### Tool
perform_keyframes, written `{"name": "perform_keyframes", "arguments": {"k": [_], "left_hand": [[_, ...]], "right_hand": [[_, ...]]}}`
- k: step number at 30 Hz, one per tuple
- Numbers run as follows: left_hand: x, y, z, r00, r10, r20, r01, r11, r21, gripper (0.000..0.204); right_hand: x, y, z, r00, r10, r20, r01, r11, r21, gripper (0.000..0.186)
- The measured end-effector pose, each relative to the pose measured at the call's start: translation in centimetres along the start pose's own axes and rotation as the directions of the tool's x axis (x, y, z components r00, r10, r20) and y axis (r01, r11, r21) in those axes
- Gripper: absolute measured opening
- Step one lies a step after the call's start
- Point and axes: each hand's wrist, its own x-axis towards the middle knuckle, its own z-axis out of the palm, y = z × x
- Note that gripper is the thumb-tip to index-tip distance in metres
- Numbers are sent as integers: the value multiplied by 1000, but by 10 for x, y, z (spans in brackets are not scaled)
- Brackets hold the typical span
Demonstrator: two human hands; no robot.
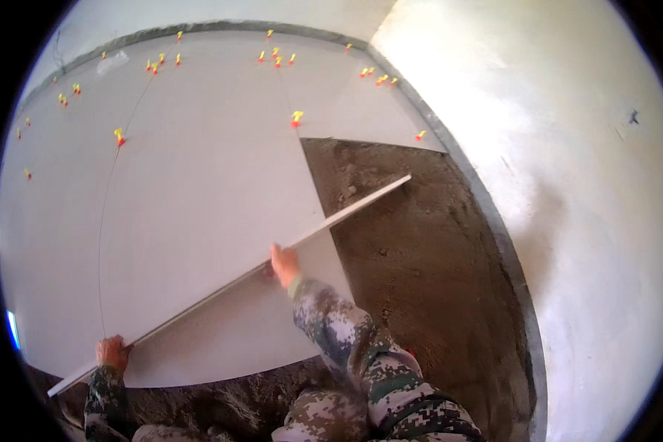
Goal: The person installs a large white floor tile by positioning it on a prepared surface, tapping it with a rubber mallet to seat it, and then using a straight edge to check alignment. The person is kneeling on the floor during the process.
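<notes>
A long, thin, pale strip [365,200] slants across the picture from lower left to upper right, seen nearly edge-on. Whether it is a straightedge bar or the edge of a slab, I cannot tell. My left hand [113,353] is closed on it near its lower left end. My right hand [284,265] grips it around the middle, fingers partly hidden behind it. Beneath the strip lie large light grey floor tiles [206,162]. Its far right end extends over bare brown mortar bed [420,258].
Yellow-and-red tile levelling clips stand along the seams, among them one clip [297,118] near the tile corner and another [119,137] to the left. A white wall [597,206] with a grey base band bounds the right side. Rough mortar [221,398] borders my knees.
</notes>
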Motion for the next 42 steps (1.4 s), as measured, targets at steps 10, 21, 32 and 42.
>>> {"name": "perform_keyframes", "arguments": {"k": [10, 21, 32, 42], "left_hand": [[7, 77, -11, 999, -24, 38, 28, 993, -114, 29], [-21, 3, 14, 979, -202, -44, 192, 967, -168, 22], [-50, -56, 27, 979, -150, -138, 137, 985, -103, 15], [-63, -60, 9, 992, -111, -57, 105, 990, -99, 20]], "right_hand": [[132, -15, 15, 992, 110, 56, -114, 991, 75, 51], [59, -47, 81, 998, 6, 65, -2, 998, -67, 58], [19, -110, 115, 955, 91, 281, -189, 919, 345, 42], [6, -120, 114, 952, 199, 232, -254, 938, 238, 42]]}}
